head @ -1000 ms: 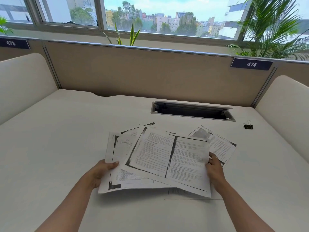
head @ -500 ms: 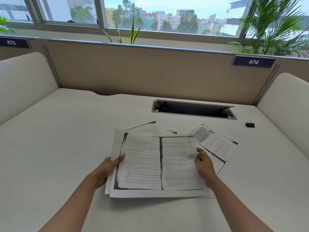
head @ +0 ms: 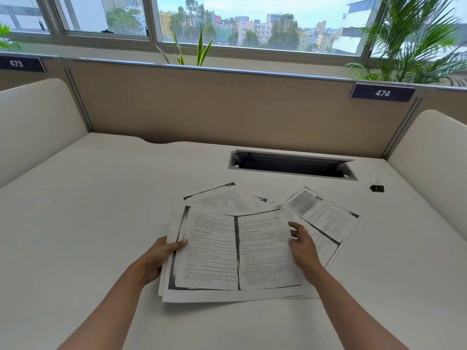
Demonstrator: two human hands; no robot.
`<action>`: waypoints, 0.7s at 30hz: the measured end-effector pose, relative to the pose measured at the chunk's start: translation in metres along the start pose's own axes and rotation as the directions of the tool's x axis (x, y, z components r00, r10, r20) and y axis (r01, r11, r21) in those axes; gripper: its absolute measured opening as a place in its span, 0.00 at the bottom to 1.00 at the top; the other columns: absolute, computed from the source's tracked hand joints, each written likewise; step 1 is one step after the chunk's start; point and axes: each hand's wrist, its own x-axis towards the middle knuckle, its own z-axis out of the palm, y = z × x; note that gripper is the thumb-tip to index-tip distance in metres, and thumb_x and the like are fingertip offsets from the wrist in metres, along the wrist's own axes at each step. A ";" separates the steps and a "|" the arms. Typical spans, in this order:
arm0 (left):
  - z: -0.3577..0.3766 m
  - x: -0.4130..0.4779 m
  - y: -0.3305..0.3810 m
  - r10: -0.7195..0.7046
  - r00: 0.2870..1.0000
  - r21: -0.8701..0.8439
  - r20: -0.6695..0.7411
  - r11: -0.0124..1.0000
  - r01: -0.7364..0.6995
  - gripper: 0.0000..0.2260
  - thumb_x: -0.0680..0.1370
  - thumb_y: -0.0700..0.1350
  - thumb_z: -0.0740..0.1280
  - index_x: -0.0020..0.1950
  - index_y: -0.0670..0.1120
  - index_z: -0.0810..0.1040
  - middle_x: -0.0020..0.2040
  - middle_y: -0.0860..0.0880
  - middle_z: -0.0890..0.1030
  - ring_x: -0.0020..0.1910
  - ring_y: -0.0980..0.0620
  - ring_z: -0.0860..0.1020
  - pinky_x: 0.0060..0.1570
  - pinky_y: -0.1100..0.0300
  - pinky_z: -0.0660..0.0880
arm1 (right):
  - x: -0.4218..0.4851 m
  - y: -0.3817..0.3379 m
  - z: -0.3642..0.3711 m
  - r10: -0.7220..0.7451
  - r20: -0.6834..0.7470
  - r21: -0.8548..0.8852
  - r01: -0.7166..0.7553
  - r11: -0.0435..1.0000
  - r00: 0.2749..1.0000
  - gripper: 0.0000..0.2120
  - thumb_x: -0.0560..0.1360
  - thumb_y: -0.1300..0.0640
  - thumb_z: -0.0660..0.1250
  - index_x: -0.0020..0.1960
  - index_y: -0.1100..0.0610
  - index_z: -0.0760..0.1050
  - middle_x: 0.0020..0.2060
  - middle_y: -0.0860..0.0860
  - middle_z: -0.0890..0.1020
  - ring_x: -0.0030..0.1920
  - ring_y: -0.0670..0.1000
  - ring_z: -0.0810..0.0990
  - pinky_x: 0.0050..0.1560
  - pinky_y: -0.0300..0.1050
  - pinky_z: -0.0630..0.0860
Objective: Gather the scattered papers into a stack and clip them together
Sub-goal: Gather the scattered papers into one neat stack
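Papers are the matter here, and the head view, the only one there is, shows them half gathered on the desk (head: pixel 75 223). The stack (head: pixel 237 251) lies straight before the person, long axis running left to right, its top sheet bowed upward along the far edge. The left hand (head: pixel 161 258) grips the stack's left edge, thumb on top and fingers hidden beneath. The right hand (head: pixel 302 245) sits at the top sheet's right edge with fingers half curled; whether it pinches that sheet or only touches it I cannot tell. Two loose sheets are not yet in the stack. One (head: pixel 326 215) lies beyond and to the right of the right hand, skewed to the stack, its near part running under that hand. The other (head: pixel 217 198) pokes out from under the stack's far edge, nearer the left side, also turned askew. A scrap of a further page (head: pixel 260 200) shows between them. The clip (head: pixel 377 188) stands far off to the right, well apart from all the papers, past the right end of the cable slot (head: pixel 290 165). By my judgement the right hand is the nearer one for both the right sheet and the clip, reaching away and rightward.
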 end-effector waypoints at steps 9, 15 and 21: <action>-0.002 0.003 -0.003 -0.042 0.999 -0.007 -0.022 0.999 0.041 0.06 0.76 0.35 0.64 0.49 0.40 0.78 0.41 0.44 0.85 0.41 0.45 0.84 0.39 0.53 0.82 | 0.002 0.002 0.009 -0.051 0.015 -0.141 0.053 0.989 0.999 0.19 0.78 0.67 0.52 0.67 0.56 0.68 0.59 0.54 0.75 0.57 0.53 0.74 0.58 0.46 0.73; -0.009 0.005 -0.006 -0.056 0.993 -0.027 -0.100 0.998 0.053 0.06 0.76 0.34 0.63 0.49 0.40 0.77 0.39 0.44 0.85 0.41 0.43 0.83 0.37 0.52 0.81 | 0.002 0.011 0.001 -0.133 0.009 -0.361 0.127 0.924 0.991 0.20 0.75 0.65 0.61 0.67 0.61 0.68 0.64 0.57 0.74 0.63 0.54 0.72 0.62 0.41 0.66; -0.012 0.005 -0.006 -0.065 0.984 -0.025 -0.166 0.998 0.062 0.10 0.76 0.35 0.64 0.57 0.36 0.75 0.49 0.38 0.81 0.46 0.39 0.80 0.47 0.47 0.78 | -0.002 0.020 -0.003 -0.127 0.113 -0.581 0.169 0.796 0.985 0.27 0.75 0.52 0.65 0.71 0.57 0.61 0.71 0.52 0.65 0.71 0.51 0.63 0.69 0.44 0.60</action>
